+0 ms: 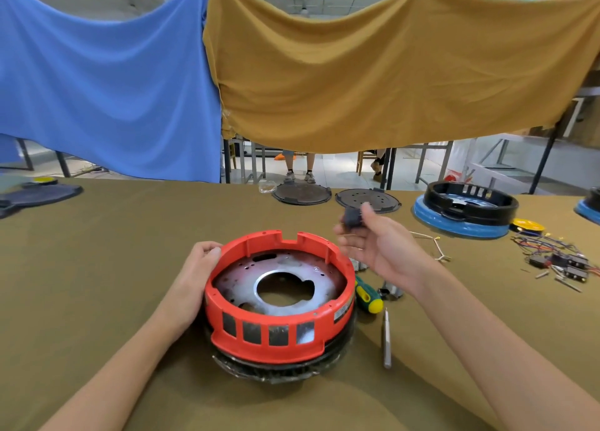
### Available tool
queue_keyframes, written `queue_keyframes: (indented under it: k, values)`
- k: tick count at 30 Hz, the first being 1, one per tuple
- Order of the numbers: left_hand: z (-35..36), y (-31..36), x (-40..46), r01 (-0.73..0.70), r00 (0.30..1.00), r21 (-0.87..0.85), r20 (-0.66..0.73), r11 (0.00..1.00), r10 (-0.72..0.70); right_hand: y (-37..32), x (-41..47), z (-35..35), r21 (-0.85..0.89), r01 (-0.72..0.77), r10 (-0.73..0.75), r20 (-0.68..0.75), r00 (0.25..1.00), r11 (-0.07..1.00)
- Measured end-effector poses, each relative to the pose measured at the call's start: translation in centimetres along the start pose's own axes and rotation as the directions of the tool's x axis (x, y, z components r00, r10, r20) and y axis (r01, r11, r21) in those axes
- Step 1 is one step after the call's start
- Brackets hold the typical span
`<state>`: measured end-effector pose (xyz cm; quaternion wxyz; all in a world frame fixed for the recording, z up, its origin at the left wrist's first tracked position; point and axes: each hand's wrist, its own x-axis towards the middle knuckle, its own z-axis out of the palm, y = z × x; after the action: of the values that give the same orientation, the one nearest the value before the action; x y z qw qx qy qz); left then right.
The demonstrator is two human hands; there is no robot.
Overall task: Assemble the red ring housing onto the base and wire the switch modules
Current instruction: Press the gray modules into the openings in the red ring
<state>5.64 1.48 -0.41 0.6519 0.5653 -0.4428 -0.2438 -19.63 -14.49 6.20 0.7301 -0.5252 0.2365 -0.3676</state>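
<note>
I am steadying the red ring housing (pixel 281 296), already sitting on the black base (pixel 285 362), with my left hand (pixel 194 268) curled on its rim at nine o'clock. My right hand (pixel 376 242) is pinching what looks like a switch module (pixel 352 218), blurred, above two o'clock. Next, I judge, it needs lining up with a housing slot.

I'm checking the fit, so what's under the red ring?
The red ring sits on a black base, wrapped in clear plastic. A metal plate shows inside. The ring covers the base's top.
</note>
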Motion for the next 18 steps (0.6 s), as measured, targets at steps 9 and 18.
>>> queue_keyframes:
  k: [9, 18]
  values:
    - [-0.4, 0.1, 2.3, 0.025, 0.994, 0.117, -0.11, 0.993, -0.012, 0.0, 4.1, 4.2, -0.089, -0.254, 0.263, 0.112, 0.958, 0.963]
    - [3.8, 3.6, 10.0, -0.118, 0.95, 0.3, 0.313, 0.947, 0.019, 2.5, 7.4, 4.7, -0.344, 0.217, -0.168, 0.167, 0.972, 0.914]
